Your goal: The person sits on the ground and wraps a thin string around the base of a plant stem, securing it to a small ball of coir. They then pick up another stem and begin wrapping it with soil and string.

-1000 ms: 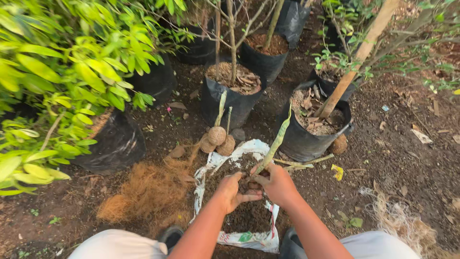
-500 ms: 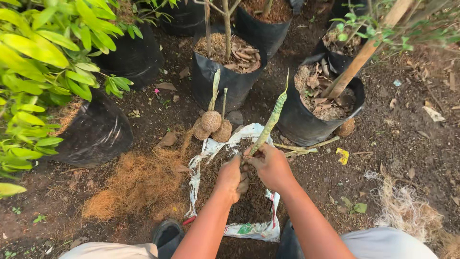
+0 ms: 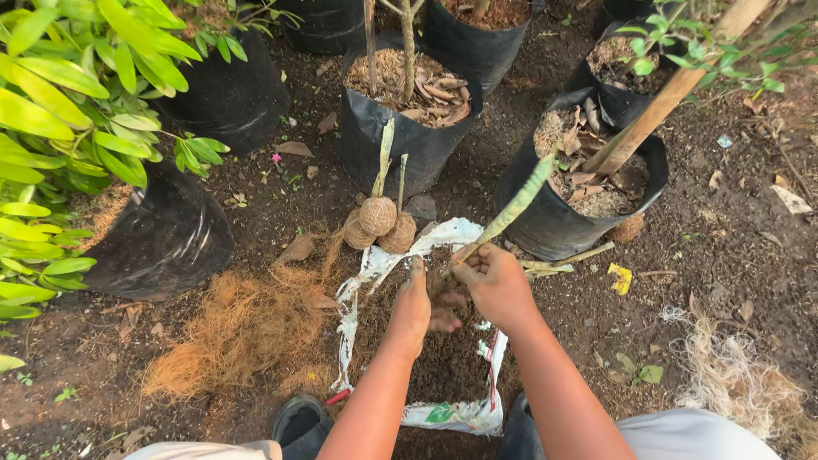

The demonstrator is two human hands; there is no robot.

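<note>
While both hands work over the soil sack (image 3: 443, 415): right hand (image 3: 492, 285) gripping a mottled cutting (image 3: 511, 209), left hand (image 3: 412, 307) half-curled in soil.

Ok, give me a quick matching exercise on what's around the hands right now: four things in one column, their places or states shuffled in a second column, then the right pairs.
Things
1. cutting
2. wrapped root balls
3. coconut fibre pile
4. open sack

Places or states
A. loose on the ground, left of the sack
B. flat on the ground, dark soil on it
C. gripped at its base by the right hand
D. standing upright just beyond the sack, before a black grow bag

Pairs: 1-C, 2-D, 3-A, 4-B. The left hand presses into the soil.
</note>
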